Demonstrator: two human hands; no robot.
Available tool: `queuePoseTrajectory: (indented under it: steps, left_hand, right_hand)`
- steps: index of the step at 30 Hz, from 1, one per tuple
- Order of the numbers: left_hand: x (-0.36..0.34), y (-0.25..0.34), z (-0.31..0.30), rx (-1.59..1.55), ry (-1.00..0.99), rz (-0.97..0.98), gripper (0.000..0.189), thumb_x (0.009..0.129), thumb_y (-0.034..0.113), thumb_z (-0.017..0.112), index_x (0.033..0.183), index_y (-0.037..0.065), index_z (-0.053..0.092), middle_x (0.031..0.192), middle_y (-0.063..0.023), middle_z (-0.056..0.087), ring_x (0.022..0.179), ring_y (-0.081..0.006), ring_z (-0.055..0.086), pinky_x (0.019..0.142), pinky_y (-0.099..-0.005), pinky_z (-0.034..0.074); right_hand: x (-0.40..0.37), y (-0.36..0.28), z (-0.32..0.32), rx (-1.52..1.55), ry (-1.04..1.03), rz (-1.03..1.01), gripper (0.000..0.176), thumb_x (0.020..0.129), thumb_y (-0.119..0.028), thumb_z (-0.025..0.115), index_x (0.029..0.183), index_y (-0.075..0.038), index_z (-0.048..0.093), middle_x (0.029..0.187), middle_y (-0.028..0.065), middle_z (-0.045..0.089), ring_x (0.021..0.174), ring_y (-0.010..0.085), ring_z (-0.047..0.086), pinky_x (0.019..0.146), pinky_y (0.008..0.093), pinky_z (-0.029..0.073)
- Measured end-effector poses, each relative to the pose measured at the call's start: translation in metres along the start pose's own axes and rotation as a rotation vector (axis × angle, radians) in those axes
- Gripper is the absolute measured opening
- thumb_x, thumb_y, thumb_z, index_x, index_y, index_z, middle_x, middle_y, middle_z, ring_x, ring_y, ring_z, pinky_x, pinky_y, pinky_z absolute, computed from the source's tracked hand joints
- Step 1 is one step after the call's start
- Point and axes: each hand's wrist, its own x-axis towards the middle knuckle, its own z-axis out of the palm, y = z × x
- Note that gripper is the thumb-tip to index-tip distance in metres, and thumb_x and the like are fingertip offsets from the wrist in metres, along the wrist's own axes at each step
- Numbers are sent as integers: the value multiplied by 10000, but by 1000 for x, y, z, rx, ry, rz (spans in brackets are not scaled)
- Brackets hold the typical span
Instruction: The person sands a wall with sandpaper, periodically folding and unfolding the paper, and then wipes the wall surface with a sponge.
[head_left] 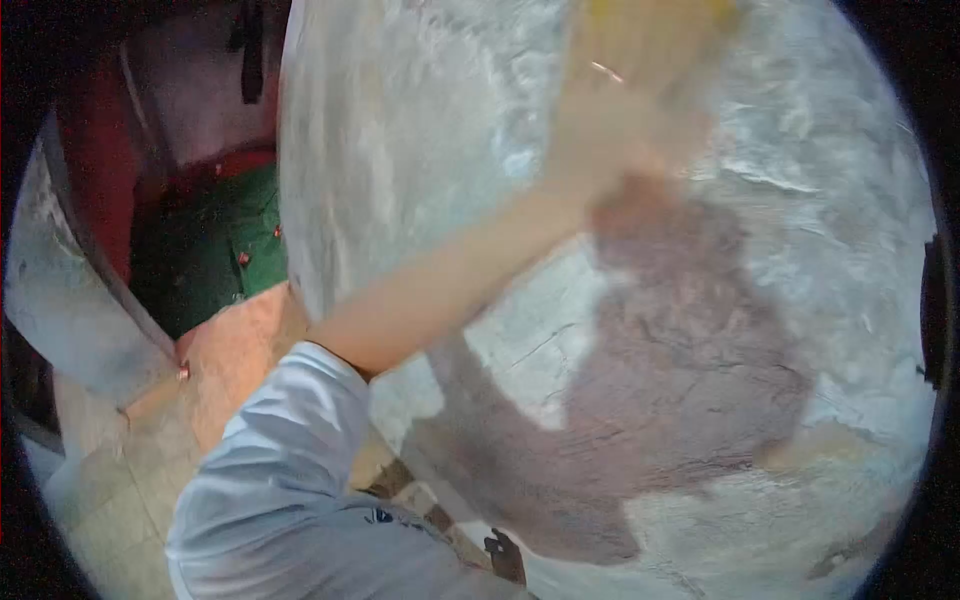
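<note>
a single bare hand (630, 130), taken as the left because its arm enters from the lower left, reaches to the upper part of a broad, rough, grey-white plastered wall (400, 150), well in from the wall's left edge; blur smears it so much that i cannot tell whether its fingers are spread or closed on anything, and the right hand is out of view. a blurred, flat-looking yellowish thing (660, 30) shows at the far end of the hand, by the top of the view, though whether it is gripped cannot be told. the step in hand seems to be stroking the wall's face, and an even finish would call for light, steady pressure, overlapping passes and any flat thing laid nearly flush, since a tilted edge could score the surface. the forearm runs back to a loose white fabric sleeve (270, 440), best kept off the wall. below the hand spreads a brownish dark patch (690, 390), perhaps a shadow; if so, leaning aside would let light onto the fine creases there. shiny ridges (770, 182) towards the wall's right edge seem to deserve a slower pass. past the wall's left edge lie a dark green floor area (215, 250) and beige floor tiles (130, 490), where footing matters when reaching this high
</note>
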Motion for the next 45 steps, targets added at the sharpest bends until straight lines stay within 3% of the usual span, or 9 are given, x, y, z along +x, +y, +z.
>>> queuePoseTrajectory:
  steps: [8,10,14,18,26,30,33,37,45]
  left_hand:
    - [-297,133,-96,-95,-266,-763,661,977,180,561,1585,14,360,1674,-264,232,1559,-462,175,1270,-584,98]
    - [-388,132,-116,-132,-688,-1663,622,1110,262,312,1604,-85,164,1700,-274,112,1574,-433,103,1286,-492,105]
    - [-411,-6,-113,130,183,-1895,679,1108,418,337,1642,25,191,1714,-209,153,1582,-403,95,1287,-459,48]
    - [-351,-215,-98,-111,162,-1609,599,1070,322,450,1557,-17,369,1547,-238,460,1375,-411,495,1151,-438,395]
    - [-225,4,-84,0,-306,-632,574,1093,273,376,1621,58,305,1683,-255,206,1556,-500,113,1261,-595,107]
    - [-417,114,-141,-272,-496,-2061,564,1122,317,309,1587,0,336,1651,-269,279,1547,-401,236,1269,-476,191]
    - [-586,95,-151,-51,-83,-2356,690,1098,454,331,1634,46,181,1687,-234,211,1568,-378,173,1265,-479,179]
    - [-651,-76,-165,257,-123,-2076,760,1092,501,337,1654,40,113,1699,-239,181,1562,-396,198,1263,-461,187]
    - [-237,-417,-80,456,-330,-897,546,1070,315,373,1532,32,444,1598,-250,382,1483,-412,347,1219,-462,264]
  right_hand:
    - [-14,-94,32,-296,-16,-412,521,1036,-350,619,1407,14,582,1089,158,757,1041,255,710,925,361,535]
    - [-8,-70,34,-136,-78,-355,530,1035,-355,621,1411,16,579,1098,167,753,1033,253,709,923,364,536]
    - [-52,-74,29,-264,-22,-366,535,1037,-340,635,1431,16,568,1137,173,740,1034,231,700,932,347,529]
    - [-61,-43,15,-105,33,-263,536,1026,-293,665,1446,19,550,1116,170,738,1024,231,697,899,351,543]
    - [-43,-18,-2,-385,-13,-356,481,1044,-256,629,1408,51,562,1077,147,734,978,225,720,888,334,560]
    - [-71,-115,0,-233,226,-500,364,1047,-198,611,1291,71,632,1064,167,732,941,220,713,863,321,556]
    - [-119,-182,-4,-369,648,-649,293,1048,-244,566,1140,-19,731,832,119,752,873,256,708,888,409,514]
    - [-133,-167,-88,-638,1344,-1243,463,1073,-231,570,1485,-30,509,1473,227,531,1323,365,570,988,496,545]
    - [-154,-311,-67,-851,1840,-1012,591,1070,-376,538,1566,-76,421,1641,267,286,1503,473,307,1116,694,328]
